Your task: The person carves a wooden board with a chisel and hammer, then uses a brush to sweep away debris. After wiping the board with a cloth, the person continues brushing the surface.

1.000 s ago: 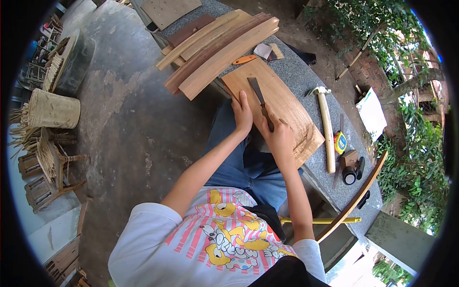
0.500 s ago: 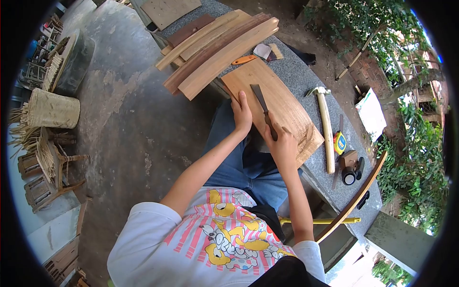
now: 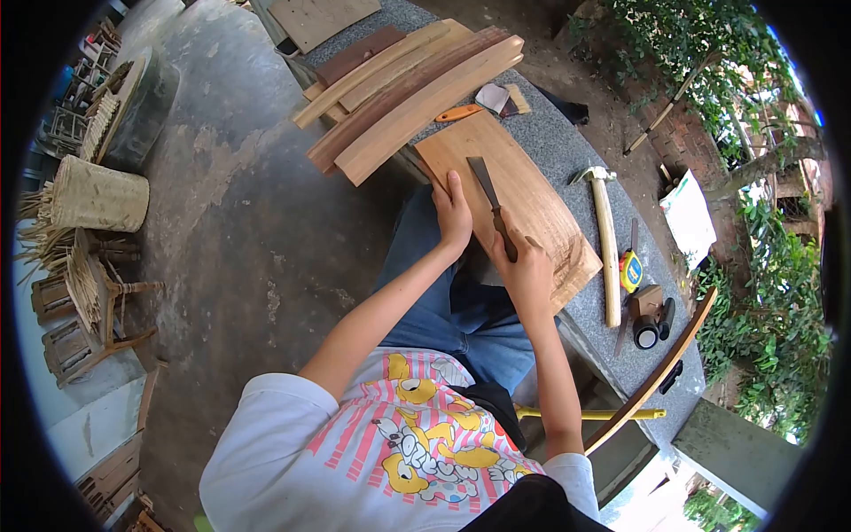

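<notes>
A wide, slightly curved wooden board (image 3: pixel 532 199) lies on the edge of the stone bench, over my lap. My left hand (image 3: pixel 454 213) grips its near edge, thumb on top and the other fingers hidden below. My right hand (image 3: pixel 525 264) is closed around the dark handle of a chisel (image 3: pixel 483 181). The chisel's flat blade rests over the board's face, pointing away from me. Rough, chipped wood shows at the board's right end, just beyond my right hand.
Curved wooden pieces (image 3: pixel 425 97) are stacked at the bench's left. An orange-handled knife (image 3: pixel 458 113) and a brush (image 3: pixel 517 99) lie behind the board. To the right are a hammer (image 3: pixel 606 248), a tape measure (image 3: pixel 630 271), a small wooden plane (image 3: pixel 646 306) and a curved strip (image 3: pixel 660 368).
The view has shifted very slightly. Both hands, the chisel and the board keep nearly the same position relative to one another.
</notes>
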Motion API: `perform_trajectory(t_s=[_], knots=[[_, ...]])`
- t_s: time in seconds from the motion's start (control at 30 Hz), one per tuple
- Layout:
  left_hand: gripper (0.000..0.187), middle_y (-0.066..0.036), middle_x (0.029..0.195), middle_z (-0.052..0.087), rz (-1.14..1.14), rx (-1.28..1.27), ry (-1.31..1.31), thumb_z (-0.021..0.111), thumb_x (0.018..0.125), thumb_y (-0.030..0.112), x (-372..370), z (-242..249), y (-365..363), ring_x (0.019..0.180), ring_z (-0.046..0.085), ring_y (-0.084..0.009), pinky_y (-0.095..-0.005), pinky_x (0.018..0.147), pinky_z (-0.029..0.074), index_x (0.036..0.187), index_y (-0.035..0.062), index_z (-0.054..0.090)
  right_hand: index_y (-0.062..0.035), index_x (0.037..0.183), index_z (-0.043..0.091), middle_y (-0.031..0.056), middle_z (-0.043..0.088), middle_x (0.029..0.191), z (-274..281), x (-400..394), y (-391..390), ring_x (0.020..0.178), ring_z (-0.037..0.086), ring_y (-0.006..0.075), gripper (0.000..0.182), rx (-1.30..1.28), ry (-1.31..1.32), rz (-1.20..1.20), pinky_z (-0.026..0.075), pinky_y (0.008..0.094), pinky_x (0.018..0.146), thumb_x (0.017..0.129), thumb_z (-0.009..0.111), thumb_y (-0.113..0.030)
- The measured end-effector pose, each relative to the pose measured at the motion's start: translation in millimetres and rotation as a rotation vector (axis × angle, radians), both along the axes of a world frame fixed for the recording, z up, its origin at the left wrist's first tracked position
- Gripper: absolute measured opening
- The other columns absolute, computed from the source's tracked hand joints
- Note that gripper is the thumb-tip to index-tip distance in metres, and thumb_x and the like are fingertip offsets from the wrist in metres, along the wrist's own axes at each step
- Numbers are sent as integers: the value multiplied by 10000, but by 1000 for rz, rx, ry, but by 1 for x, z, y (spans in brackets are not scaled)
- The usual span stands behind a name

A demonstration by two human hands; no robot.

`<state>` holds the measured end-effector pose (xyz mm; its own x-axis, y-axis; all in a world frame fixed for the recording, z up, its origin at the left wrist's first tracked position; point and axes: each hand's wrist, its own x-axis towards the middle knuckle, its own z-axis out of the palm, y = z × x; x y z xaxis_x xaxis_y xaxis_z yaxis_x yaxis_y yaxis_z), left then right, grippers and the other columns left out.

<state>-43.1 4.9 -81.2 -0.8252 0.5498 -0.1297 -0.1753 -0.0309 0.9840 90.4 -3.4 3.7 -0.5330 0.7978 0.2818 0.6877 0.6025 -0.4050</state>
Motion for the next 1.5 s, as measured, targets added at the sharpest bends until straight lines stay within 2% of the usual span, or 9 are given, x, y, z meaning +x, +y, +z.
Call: perform_trajectory(t_s=[0.3, 0.7, 0.77, 0.87, 0.97, 1.1, 1.17, 1.3, 1.5], knots=[[794, -334, 1419, 351, -35, -1, -2, 351, 1031, 493, -2, -2, -2, 1298, 400, -400, -417, 1074, 345, 1547, 65, -73, -192, 1259, 655, 140, 621, 615, -1, -24, 13, 547, 650, 299, 423, 33, -5, -1, 527, 402, 548, 840, 689, -241], [791, -338, 1422, 344, -61, 20, -12, 338, 1036, 485, -2, -2, -3, 1299, 385, -401, -418, 1070, 346, 1542, 64, -102, -173, 1236, 671, 137, 620, 603, 2, -35, 16, 549, 650, 295, 411, 19, 9, -24, 531, 398, 562, 836, 692, -263], [789, -339, 1421, 344, -56, -9, 1, 338, 1037, 481, -3, -1, -3, 1300, 383, -402, -416, 1071, 346, 1541, 63, -103, -165, 1252, 661, 204, 666, 726, 6, -28, 13, 670, 678, 365, 404, -92, -23, -20, 539, 424, 626, 855, 663, -235], [787, -340, 1422, 342, -25, -21, 17, 338, 1038, 479, -2, -4, 1, 1301, 382, -403, -415, 1072, 345, 1541, 65, -103, -166, 1239, 669, 154, 629, 630, 1, -16, 9, 573, 657, 317, 417, -29, 35, -8, 540, 417, 584, 838, 676, -282], [786, -340, 1427, 337, -35, 6, -2, 336, 1037, 486, -2, -9, 2, 1302, 381, -403, -419, 1077, 340, 1543, 67, -96, -156, 1254, 660, 202, 656, 700, 7, -27, 16, 657, 679, 352, 408, -103, 15, -15, 535, 412, 616, 855, 660, -238], [781, -338, 1434, 331, -50, -1, -9, 335, 1036, 488, -3, -5, -2, 1318, 366, -402, -424, 1084, 333, 1546, 65, -80, -157, 1262, 654, 202, 656, 698, 7, -36, 20, 659, 681, 350, 413, -104, -3, -34, 534, 410, 623, 857, 657, -237], [781, -339, 1433, 333, -41, -18, 11, 336, 1036, 487, -2, -2, -3, 1318, 369, -403, -421, 1082, 337, 1546, 63, -78, -175, 1229, 676, 159, 630, 634, 1, -25, 18, 568, 655, 323, 408, -43, 21, 0, 538, 414, 579, 832, 686, -269], [784, -340, 1432, 336, 3, -33, 47, 337, 1034, 492, 0, -4, 1, 1304, 389, -408, -420, 1078, 344, 1547, 70, -79, -171, 1227, 676, 166, 631, 637, 3, -17, 13, 569, 654, 330, 403, -41, 6, -16, 538, 415, 581, 837, 682, -274], [786, -339, 1440, 331, -58, -6, -18, 338, 1031, 504, -3, -3, -2, 1306, 388, -412, -427, 1077, 345, 1549, 92, -86, -149, 1254, 655, 216, 660, 714, 8, -40, 21, 671, 680, 374, 403, -118, -3, -34, 533, 426, 625, 869, 645, -266]])
